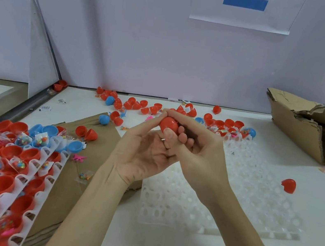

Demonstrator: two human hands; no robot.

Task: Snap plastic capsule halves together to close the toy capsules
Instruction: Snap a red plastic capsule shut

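Both hands, left hand [143,152] and right hand [198,148], have fingers curled tight round one red capsule [169,124], held up over the white tray [230,200], loose halves [138,105] scattered behind.

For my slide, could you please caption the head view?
Both hands, left and right, grip a red capsule above a white tray.

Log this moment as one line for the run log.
step: closing capsule | left hand: grips red capsule | right hand: grips same | white tray: beneath hands | seam: hidden
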